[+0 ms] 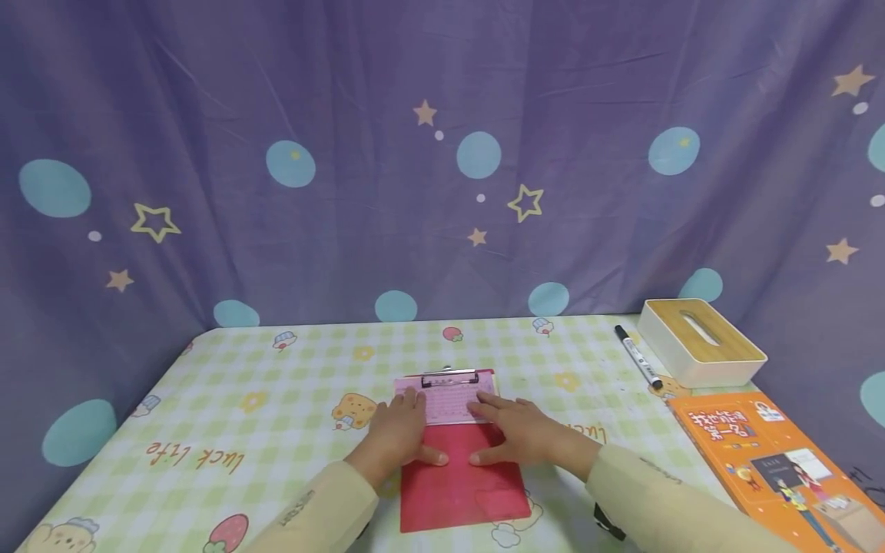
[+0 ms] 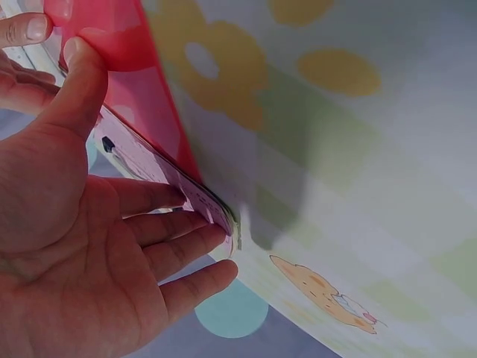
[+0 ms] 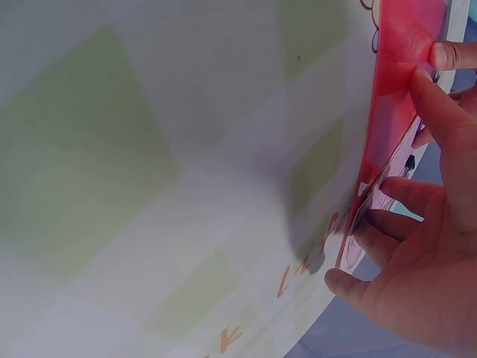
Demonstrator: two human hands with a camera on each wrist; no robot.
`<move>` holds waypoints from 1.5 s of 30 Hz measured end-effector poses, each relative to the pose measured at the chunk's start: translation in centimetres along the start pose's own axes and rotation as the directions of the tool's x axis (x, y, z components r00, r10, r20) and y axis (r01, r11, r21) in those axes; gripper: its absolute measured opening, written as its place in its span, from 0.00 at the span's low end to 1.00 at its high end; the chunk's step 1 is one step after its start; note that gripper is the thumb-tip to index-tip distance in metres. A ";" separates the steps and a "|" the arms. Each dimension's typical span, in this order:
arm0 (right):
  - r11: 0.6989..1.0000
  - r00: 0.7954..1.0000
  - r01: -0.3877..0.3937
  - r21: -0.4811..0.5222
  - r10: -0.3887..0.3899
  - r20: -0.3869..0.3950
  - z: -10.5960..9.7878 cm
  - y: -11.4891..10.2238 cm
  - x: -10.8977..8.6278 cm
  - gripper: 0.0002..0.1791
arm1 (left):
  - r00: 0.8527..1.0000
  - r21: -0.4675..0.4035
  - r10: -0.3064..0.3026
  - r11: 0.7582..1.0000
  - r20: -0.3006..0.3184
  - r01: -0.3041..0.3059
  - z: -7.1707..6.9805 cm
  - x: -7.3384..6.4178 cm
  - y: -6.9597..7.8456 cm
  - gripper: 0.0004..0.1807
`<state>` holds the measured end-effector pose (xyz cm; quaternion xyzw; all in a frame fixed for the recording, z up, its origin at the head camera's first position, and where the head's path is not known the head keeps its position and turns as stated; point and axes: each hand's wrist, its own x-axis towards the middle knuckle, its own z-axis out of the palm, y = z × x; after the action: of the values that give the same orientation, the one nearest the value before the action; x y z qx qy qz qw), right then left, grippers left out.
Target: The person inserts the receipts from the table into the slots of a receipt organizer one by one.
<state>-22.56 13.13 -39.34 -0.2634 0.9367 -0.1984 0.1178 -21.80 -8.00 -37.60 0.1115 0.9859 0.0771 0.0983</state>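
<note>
A red clipboard [image 1: 459, 499] lies flat on the table in the head view, its metal clip [image 1: 449, 379] at the far end. Under the clip sits a small pink notepad [image 1: 449, 407] with printed lines. My left hand [image 1: 397, 432] rests on the left edge of the pad, thumb on the red board. On the opposite edge lies my right hand [image 1: 522, 434], fingers spread, its thumb also on the board. Both wrist views show the fingertips touching the sides of the pink pad [image 2: 153, 158], with the two thumbs close together on the red surface.
To the right, an orange book [image 1: 774, 468] lies near a white tissue box [image 1: 701, 346] with a wooden lid. A black-capped marker [image 1: 638, 356] is beside the box. A checked cloth [image 1: 276, 399] covers the table, and a purple curtain [image 1: 359, 246] hangs behind.
</note>
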 end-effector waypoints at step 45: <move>0.754 0.912 -0.039 -0.656 -0.242 -0.332 0.6 -1.8 9.2 0.04 | 1.000 0.082 0.015 0.996 -0.003 -0.015 0.0 0.0 0.4 0.55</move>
<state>-29.19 6.58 -40.17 -0.2935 0.9343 0.0833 -0.1845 -21.68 -7.62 -37.57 0.1225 0.9876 0.0373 0.0912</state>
